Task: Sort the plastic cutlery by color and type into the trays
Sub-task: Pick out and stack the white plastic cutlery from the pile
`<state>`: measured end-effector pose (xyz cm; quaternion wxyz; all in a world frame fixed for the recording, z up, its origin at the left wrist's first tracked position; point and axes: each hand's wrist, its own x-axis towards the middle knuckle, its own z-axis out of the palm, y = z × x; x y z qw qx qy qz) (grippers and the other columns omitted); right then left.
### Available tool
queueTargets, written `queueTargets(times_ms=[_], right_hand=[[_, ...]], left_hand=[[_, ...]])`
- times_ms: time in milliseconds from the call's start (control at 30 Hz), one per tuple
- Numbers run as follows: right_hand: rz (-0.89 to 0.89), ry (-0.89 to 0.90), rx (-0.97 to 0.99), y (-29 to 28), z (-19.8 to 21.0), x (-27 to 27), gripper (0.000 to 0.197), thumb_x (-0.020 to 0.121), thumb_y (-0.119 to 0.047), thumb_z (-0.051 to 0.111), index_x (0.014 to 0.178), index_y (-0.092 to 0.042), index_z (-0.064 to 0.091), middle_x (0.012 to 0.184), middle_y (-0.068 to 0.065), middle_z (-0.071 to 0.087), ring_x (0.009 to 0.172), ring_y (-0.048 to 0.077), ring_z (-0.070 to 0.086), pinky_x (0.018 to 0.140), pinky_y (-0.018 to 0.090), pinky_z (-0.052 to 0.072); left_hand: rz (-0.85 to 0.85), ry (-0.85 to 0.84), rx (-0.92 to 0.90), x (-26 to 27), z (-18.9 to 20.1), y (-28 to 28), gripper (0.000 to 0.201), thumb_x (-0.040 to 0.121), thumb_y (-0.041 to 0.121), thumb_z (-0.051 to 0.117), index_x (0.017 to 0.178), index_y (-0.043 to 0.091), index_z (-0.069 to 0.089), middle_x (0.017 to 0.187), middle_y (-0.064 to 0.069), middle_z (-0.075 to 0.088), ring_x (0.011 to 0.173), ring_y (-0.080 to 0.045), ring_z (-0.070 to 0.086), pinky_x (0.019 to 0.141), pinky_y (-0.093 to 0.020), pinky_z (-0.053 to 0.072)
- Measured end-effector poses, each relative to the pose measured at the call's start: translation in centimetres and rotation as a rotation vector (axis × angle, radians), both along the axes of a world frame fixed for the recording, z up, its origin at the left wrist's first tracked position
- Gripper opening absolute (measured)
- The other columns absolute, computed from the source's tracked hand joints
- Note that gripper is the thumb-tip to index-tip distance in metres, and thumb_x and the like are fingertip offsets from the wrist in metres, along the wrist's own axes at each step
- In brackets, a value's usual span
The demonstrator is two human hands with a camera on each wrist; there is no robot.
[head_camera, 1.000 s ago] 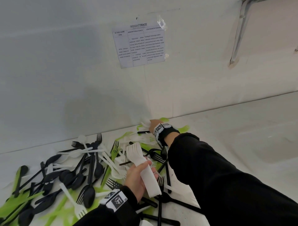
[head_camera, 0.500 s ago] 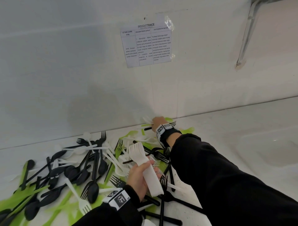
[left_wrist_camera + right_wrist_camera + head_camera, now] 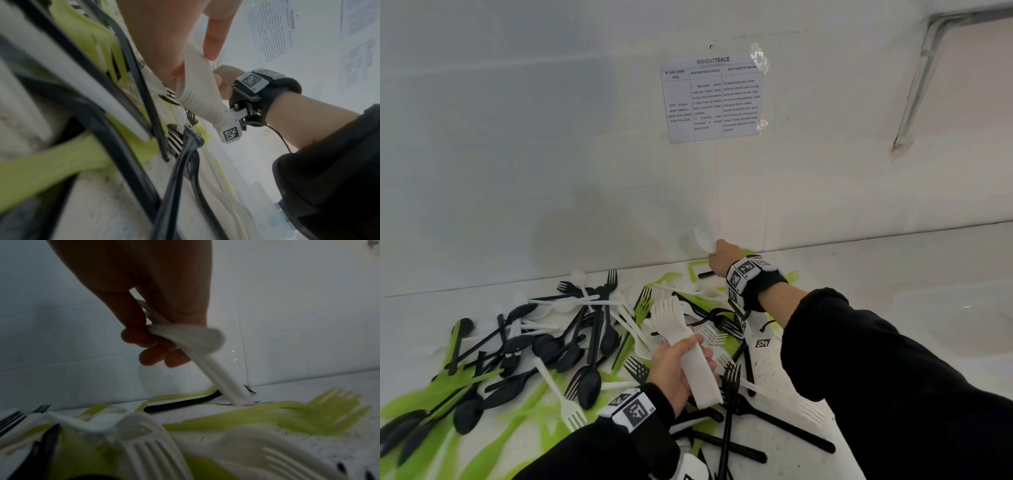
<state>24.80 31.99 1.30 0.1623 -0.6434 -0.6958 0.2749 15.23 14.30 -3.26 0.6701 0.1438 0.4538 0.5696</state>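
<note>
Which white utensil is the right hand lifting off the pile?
A white spoon, pinched in the right hand; the left hand grips stacked white forks.

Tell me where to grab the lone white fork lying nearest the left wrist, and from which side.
Take the white fork by its handle, the bare upper stretch running up-left from the tines. Come from above and pinch across the handle's narrow sides. It lies flat on the counter with its tines pointing toward the left sleeve, and black spoons crowd its right side, so that side looks tighter.
</note>
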Motion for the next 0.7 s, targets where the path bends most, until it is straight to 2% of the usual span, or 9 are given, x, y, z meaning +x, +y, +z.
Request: queueTargets(times_ms=[133, 200, 233, 300, 367, 433, 500, 633, 700], right_hand=[[0.09, -0.11, -0.021, -0.2, -0.2, -1.4, 0.021, 0.088, -0.016, 0.052, 0.1, 0.001, 0.057, 0.089, 0.011, 0.054, 0.086, 0.028, 0.051, 0.067, 0.025, 0.038], [0.148, -0.186, -0.026, 0.0, -0.8, -2.6, 0.018, 0.089, -0.015, 0.051, 0.073, -0.005, 0.05, 0.07, 0.006, 0.047, 0.083, 0.026, 0.048, 0.059, 0.025, 0.037], [0.181, -0.24, -0.023, 0.1, -1.1, -3.1, 0.021, 0.09, -0.013, 0.049, 0.069, -0.009, 0.046, 0.069, 0.005, 0.047, 0.085, 0.027, 0.05, 0.058, 0.027, 0.038], [0.245, -0.314, -0.011, 0.2, -1.8, -3.8, 0.014, 0.092, -0.008, 0.045, 0.095, -0.003, 0.058, 0.098, 0.014, 0.061, 0.104, 0.033, 0.057, 0.077, 0.032, 0.047], [0.239, -0.344, -0.014, 0.7, -2.9, -4.1, 0.034, 0.094, -0.01, 0.044, 0.127, -0.002, 0.051, 0.13, 0.018, 0.053, 0.122, 0.033, 0.051, 0.099, 0.037, 0.043], [0.286, -0.395, -0.061, 1.1, -3.7, -4.2, 0.044, 0.096, -0.014, 0.043, 0.139, -0.007, 0.04, 0.142, 0.015, 0.042, 0.131, 0.031, 0.042, 0.108, 0.043, 0.037], [0.317, -0.428, -0.091, 1.9, -4.2, -4.4, 0.048, 0.096, -0.016, 0.045, 0.142, -0.007, 0.034, 0.147, 0.013, 0.037, 0.135, 0.029, 0.038, 0.11, 0.044, 0.035], [0.35, -0.43, -0.066, 2.2, -4.4, -4.1, 0.041, 0.087, -0.024, 0.06, 0.124, -0.008, 0.054, 0.129, 0.013, 0.056, 0.118, 0.03, 0.055, 0.1, 0.041, 0.046], [0.355, -0.407, -0.087, 1.9, -4.0, -3.8, 0.044, 0.081, -0.024, 0.068, 0.12, -0.008, 0.055, 0.125, 0.012, 0.059, 0.114, 0.03, 0.058, 0.097, 0.042, 0.048]], left_hand=[[0.014, 0.03, -0.01, -0.3, 0.5, -0.6, 0.006, 0.091, -0.001, 0.048, 0.092, 0.003, 0.053, 0.07, -0.012, 0.054, 0.058, -0.024, 0.053, 0.049, -0.031, 0.053], [0.021, 0.033, -0.013, -0.6, 0.7, -0.7, 0.007, 0.091, -0.001, 0.048, 0.088, 0.002, 0.053, 0.06, -0.011, 0.056, 0.052, -0.023, 0.054, 0.05, -0.031, 0.052], [0.023, 0.033, -0.014, -0.7, 0.8, -0.7, 0.008, 0.091, -0.002, 0.048, 0.087, 0.002, 0.052, 0.056, -0.01, 0.057, 0.048, -0.022, 0.055, 0.049, -0.031, 0.051], [0.032, 0.032, -0.019, -1.0, 0.8, -0.6, 0.006, 0.091, -0.002, 0.048, 0.09, 0.002, 0.052, 0.06, -0.011, 0.058, 0.047, -0.021, 0.056, 0.048, -0.031, 0.052], [0.046, 0.026, -0.028, -1.3, 0.6, -0.2, 0.008, 0.09, -0.002, 0.049, 0.095, 0.003, 0.052, 0.073, -0.012, 0.056, 0.055, -0.023, 0.056, 0.047, -0.031, 0.054], [0.057, 0.03, -0.035, -1.5, 0.3, 0.2, 0.012, 0.089, -0.003, 0.05, 0.1, 0.003, 0.052, 0.08, -0.013, 0.056, 0.06, -0.024, 0.055, 0.047, -0.031, 0.054], [0.059, 0.034, -0.035, -1.5, 0.2, 0.3, 0.014, 0.089, -0.003, 0.051, 0.102, 0.002, 0.051, 0.081, -0.013, 0.056, 0.062, -0.025, 0.054, 0.047, -0.031, 0.054], [0.058, 0.035, -0.026, -1.6, 0.0, 0.3, 0.015, 0.089, -0.004, 0.051, 0.103, 0.001, 0.051, 0.081, -0.014, 0.056, 0.06, -0.025, 0.055, 0.046, -0.031, 0.053], [0.064, 0.034, -0.018, -1.7, -0.1, 0.2, 0.016, 0.089, -0.004, 0.051, 0.105, 0.001, 0.051, 0.081, -0.014, 0.056, 0.058, -0.024, 0.056, 0.046, -0.031, 0.053]])
